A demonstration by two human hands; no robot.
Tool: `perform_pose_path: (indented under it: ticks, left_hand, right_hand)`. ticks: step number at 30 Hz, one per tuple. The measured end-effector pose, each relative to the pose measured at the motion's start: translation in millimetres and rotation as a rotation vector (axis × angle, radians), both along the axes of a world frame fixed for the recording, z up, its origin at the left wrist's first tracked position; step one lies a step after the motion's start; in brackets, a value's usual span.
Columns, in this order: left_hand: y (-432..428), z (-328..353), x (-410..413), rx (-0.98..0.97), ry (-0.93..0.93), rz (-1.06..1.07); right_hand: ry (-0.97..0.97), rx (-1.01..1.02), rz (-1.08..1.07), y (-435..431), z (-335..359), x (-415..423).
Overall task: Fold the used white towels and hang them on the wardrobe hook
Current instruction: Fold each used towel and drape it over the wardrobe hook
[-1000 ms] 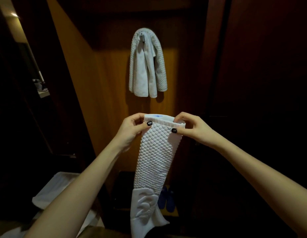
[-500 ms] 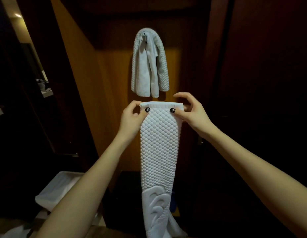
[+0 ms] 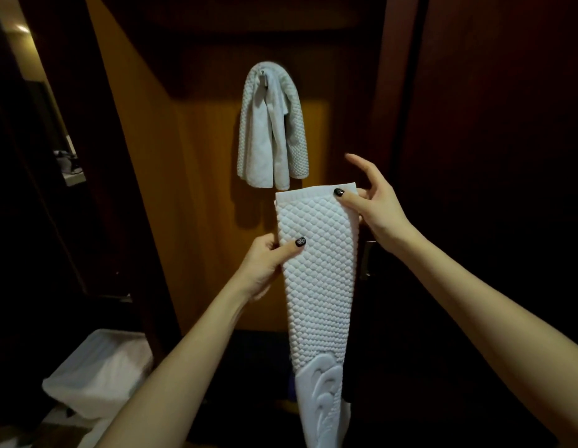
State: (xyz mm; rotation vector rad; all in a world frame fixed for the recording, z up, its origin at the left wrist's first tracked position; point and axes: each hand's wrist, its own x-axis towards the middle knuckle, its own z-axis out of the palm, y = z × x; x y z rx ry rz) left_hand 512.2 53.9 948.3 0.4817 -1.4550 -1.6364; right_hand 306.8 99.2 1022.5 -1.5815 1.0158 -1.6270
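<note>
Hands — left (image 3: pixel 265 263), right (image 3: pixel 378 211) — pinch-grip on towel (image 3: pixel 320 286)

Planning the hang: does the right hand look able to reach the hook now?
Probably yes: nothing lies between the right hand, pinching the folded towel, and the hook, though a hung towel drapes it.

White quilted towel (image 3: pixel 318 270), black nails (image 3: pixel 338 192)

Dim overall. Warm light lands on the wood panel (image 3: pixel 197 221) behind the hung towel (image 3: pixel 272 124); its soft shadow falls just below-left of it. Small lamp (image 3: pixel 22 28) glare far up-left. Right of the hung towel, near black. Held towel (image 3: pixel 316 270) below it is brightest, slightly washed. Bin (image 3: pixel 97 376) far below-left is blurred.
</note>
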Motion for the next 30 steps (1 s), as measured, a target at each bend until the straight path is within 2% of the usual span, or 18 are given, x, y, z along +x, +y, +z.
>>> perform_pose_path:
  ticks: [2, 5, 9, 12, 15, 18, 22, 30]
  left_hand:
    - [4, 4, -10, -0.007, 0.060, 0.013]
    - [6, 17, -22, 0.000, 0.114, 0.049]
    - [0, 33, -22, -0.117, 0.015, 0.111]
    - [-6, 40, -16, -0.293, -0.132, 0.213]
    - [-10, 47, -12, -0.364, -0.144, 0.284]
    - [-15, 49, -7, -0.282, -0.134, 0.230]
    - [-12, 20, -4, -0.223, -0.394, 0.069]
    - [4, -20, -17, -0.192, -0.383, -0.077]
  right_hand:
    - [-0.098, 0.062, -0.004, -1, 1, -5]
    - [-0.199, 0.235, 0.146, 1, -18, -5]
    - [-0.184, 0.419, 0.320, 9, -64, -7]
    - [-0.207, 0.375, 0.284, 10, -72, -5]
    - [-0.221, 0.275, 0.249, 10, -64, 4]
    - [-0.203, 0.181, 0.164, 10, -52, 13]
    - [-0.227, 0.118, 0.078, 6, -39, 13]
    - [-0.261, 0.208, 0.057, 4, -24, -3]
